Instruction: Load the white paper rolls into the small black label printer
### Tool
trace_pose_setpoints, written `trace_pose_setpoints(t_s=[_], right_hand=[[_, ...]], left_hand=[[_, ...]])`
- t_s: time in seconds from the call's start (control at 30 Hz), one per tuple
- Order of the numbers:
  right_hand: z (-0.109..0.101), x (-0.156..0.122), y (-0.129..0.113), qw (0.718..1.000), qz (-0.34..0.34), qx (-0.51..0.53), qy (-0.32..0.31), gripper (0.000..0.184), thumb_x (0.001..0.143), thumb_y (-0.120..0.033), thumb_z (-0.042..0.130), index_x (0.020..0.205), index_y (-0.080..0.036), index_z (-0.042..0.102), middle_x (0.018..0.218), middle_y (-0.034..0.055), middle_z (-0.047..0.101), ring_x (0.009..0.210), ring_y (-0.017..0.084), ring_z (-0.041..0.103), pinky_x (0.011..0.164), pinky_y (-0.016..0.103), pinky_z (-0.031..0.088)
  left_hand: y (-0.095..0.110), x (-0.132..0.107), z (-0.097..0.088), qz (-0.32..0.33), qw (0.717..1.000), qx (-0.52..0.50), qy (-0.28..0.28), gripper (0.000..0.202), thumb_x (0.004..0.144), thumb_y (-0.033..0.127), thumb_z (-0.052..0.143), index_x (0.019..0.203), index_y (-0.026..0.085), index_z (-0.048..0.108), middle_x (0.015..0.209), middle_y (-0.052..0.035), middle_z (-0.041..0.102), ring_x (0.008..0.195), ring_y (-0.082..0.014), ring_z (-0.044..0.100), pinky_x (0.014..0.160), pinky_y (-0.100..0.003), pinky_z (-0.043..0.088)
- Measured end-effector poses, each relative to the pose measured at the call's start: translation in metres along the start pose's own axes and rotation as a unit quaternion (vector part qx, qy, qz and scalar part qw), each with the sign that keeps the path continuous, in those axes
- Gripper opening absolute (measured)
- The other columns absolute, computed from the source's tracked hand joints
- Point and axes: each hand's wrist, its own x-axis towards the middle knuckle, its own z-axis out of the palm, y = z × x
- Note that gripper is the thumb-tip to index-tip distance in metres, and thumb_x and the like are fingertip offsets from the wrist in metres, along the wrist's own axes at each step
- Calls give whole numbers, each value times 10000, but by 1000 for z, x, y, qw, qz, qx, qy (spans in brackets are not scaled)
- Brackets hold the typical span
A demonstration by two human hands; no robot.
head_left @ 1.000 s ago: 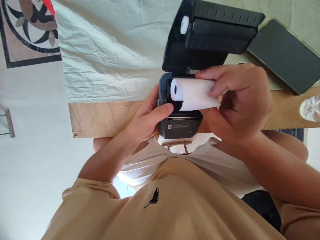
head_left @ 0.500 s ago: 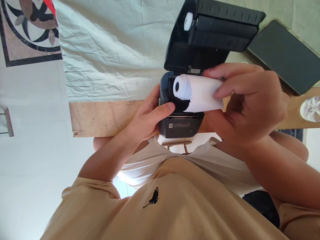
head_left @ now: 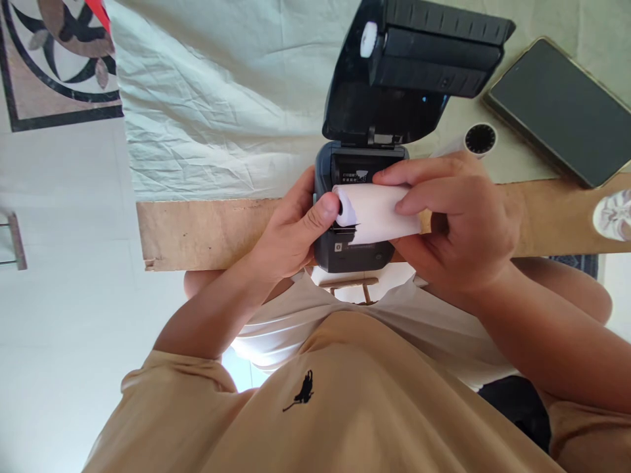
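Note:
A small black label printer [head_left: 345,261] rests at the table's near edge with its lid [head_left: 384,112] swung up and back. My left hand [head_left: 296,226] grips the printer's left side, its thumb over the rim by the end of a white paper roll [head_left: 379,207]. That roll lies across the printer's open compartment, its hollow core facing left and a loose flap of paper hanging toward me. My right hand [head_left: 458,220] is closed on the roll's right part, fingers on top and thumb below. Part of a printed sticker shows inside the compartment behind the roll.
A dark phone [head_left: 566,108] lies at the right on the pale cloth [head_left: 221,98]. Another white roll [head_left: 480,139] with a dark core lies behind my right hand. A crumpled white piece [head_left: 614,215] sits on the bare wooden edge [head_left: 207,233] at far right.
My right hand has moved the paper roll left and toward me, lower over the printer. The sticker in the compartment and the second roll now show. My left hand stays on the printer.

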Motion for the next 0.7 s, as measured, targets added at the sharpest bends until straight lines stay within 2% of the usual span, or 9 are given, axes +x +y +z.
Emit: trace_pose_setpoints(t_s=[0.13, 0.23, 0.43, 0.5, 0.6, 0.7], right_hand=[[0, 3, 2, 999, 14, -30, 19, 273, 826, -83, 667, 1041, -181, 531, 1183, 18, 730, 1024, 115, 729, 842, 274, 533], [0, 4, 2, 998, -8, -57, 30, 254, 823, -91, 660, 1027, -172, 532, 1160, -7, 732, 991, 94, 725, 832, 273, 518], [-1, 4, 3, 996, 22, -89, -10, 231, 802, -46, 672, 968, -181, 583, 1232, -25, 717, 1035, 129, 677, 930, 301, 540], [0, 4, 6, 997, -4, -73, 2, 199, 802, -71, 688, 941, -181, 597, 1214, -13, 721, 1024, 137, 659, 911, 305, 538], [1, 1, 10, 997, -69, -35, 28, 150, 807, -167, 712, 912, -189, 608, 1086, -6, 727, 918, 132, 614, 809, 308, 509], [3, -5, 7, 997, -78, -11, 16, 148, 790, -190, 721, 885, -203, 608, 1010, -10, 709, 905, 146, 596, 776, 328, 468]], left_hand=[[-1, -2, 0, 15, 1000, 20, -6, 493, 923, 574, 738, 1239, 210, 634, 1242, -49, 751, 1337, -288, 681, 798, -283, 686], [-2, -2, -2, 18, 999, 32, -9, 479, 935, 534, 740, 1274, 217, 625, 1273, -42, 746, 1269, -270, 718, 834, -288, 676], [-3, -2, -4, 22, 999, 29, -14, 511, 944, 524, 731, 1322, 208, 595, 1292, -63, 738, 1338, -274, 678, 883, -294, 674], [-4, -1, -3, 17, 1000, 11, -16, 498, 947, 518, 726, 1311, 207, 589, 1275, -68, 741, 1356, -284, 666, 889, -308, 678], [-5, -1, -4, 13, 1000, -5, -22, 494, 950, 523, 703, 1299, 198, 575, 1291, -90, 732, 1377, -303, 645, 881, -336, 685], [-5, -1, -9, 34, 999, 12, -38, 575, 883, 513, 756, 1338, 242, 533, 1377, -75, 694, 1316, -281, 669, 862, -305, 673]])
